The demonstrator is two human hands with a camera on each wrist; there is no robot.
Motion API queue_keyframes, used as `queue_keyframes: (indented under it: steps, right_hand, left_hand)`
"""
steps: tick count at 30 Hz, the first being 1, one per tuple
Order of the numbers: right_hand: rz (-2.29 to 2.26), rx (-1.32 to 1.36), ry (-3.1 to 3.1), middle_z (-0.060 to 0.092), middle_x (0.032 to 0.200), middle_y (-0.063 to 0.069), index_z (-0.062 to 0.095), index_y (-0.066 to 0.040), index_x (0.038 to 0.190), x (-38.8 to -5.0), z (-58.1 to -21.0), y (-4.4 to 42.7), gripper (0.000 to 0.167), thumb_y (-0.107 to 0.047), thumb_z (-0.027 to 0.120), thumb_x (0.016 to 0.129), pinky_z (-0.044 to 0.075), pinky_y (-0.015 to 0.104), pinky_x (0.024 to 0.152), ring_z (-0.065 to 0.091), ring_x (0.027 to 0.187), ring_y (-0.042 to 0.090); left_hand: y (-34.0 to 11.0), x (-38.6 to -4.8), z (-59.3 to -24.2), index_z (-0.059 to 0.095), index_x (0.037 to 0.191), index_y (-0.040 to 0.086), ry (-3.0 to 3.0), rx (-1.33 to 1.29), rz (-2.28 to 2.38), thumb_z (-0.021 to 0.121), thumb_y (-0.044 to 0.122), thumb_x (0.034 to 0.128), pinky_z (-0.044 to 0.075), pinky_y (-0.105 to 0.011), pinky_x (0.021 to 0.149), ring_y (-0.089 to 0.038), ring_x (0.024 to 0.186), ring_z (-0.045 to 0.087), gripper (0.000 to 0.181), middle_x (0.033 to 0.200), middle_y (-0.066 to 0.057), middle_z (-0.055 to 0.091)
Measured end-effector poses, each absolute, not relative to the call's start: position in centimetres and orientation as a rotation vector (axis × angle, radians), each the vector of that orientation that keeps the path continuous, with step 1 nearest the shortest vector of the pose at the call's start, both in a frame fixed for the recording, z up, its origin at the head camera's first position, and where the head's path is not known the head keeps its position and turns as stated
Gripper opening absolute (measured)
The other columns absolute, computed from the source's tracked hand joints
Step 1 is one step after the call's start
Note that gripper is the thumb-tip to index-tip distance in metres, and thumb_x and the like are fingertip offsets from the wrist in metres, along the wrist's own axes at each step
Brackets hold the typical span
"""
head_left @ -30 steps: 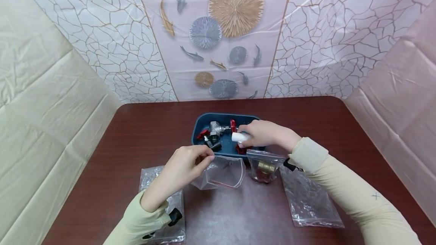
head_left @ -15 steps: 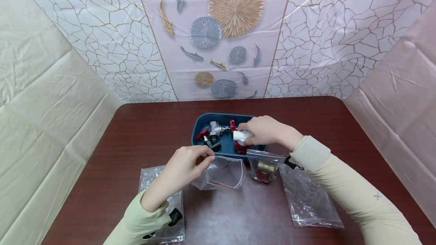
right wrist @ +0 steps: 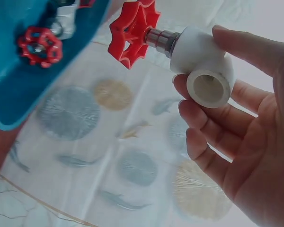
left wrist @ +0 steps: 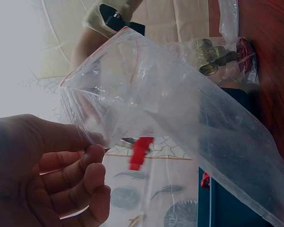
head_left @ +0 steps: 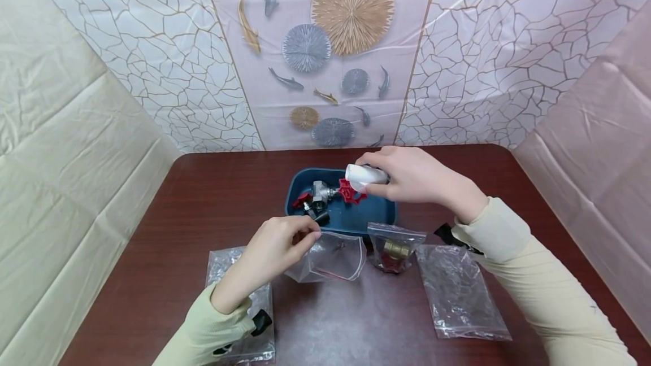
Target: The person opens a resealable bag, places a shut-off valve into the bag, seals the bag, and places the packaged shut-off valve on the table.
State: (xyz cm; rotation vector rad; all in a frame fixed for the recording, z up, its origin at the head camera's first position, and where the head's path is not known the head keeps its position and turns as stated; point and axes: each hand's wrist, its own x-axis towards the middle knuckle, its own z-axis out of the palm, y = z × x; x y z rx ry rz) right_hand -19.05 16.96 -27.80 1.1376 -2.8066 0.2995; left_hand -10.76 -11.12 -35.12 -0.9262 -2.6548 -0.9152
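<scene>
My right hand [head_left: 414, 177] holds a white plastic valve [right wrist: 201, 52] with a red handwheel [right wrist: 134, 33] above the back part of the blue bin [head_left: 368, 216]. In the right wrist view, thumb and fingers grip its white body, and one round port faces the camera. My left hand [head_left: 277, 253] pinches the rim of a clear zip bag [left wrist: 165, 85] just in front of the bin. The bag's mouth gapes, and nothing shows inside it. In the bin's left part lie a silver metal valve [head_left: 320, 192] and a smaller black-ended fitting [head_left: 320, 218].
A zip bag holding a brass valve [head_left: 396, 250] stands right of the left hand's bag. Flat clear bags lie at the right [head_left: 460, 292] and under the left forearm [head_left: 261, 309]. Patterned cloth [head_left: 325, 72] hangs behind the dark red table [head_left: 203, 196].
My right hand has lifted the white valve up out of the bin, its red handwheel rising with it. The left hand and its bag have stayed in place.
</scene>
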Motion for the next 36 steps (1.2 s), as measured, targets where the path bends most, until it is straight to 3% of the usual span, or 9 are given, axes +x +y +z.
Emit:
queue_keyframes:
  steps: [22, 36]
  right_hand:
    - [0.490, 1.370, -2.570, 0.061, 0.099, -0.014, 0.069, -0.027, 0.119, -13.6, -26.3, 17.4, 0.036, -0.045, 0.075, 0.089, 0.045, 0.025, 0.064, 0.052, 0.078, 0.001]
    - [0.535, 1.551, -2.455, 0.063, 0.097, -0.009, 0.069, -0.021, 0.118, -12.1, -28.2, 16.5, 0.034, -0.034, 0.078, 0.088, 0.048, 0.025, 0.065, 0.054, 0.079, 0.003]
  left_hand:
    - [-10.9, -11.0, -35.3, 0.074, 0.091, 0.014, -2.664, -0.918, -0.908, 0.072, 0.018, 0.0950, 0.043, -0.023, 0.051, 0.001, 0.054, 0.045, 0.006, 0.067, 0.014, 0.055]
    - [-11.0, -11.1, -35.4, 0.077, 0.098, 0.012, -2.714, -0.881, -0.964, 0.073, 0.016, 0.0939, 0.040, -0.023, 0.047, 0.000, 0.049, 0.042, 0.007, 0.061, 0.014, 0.053]
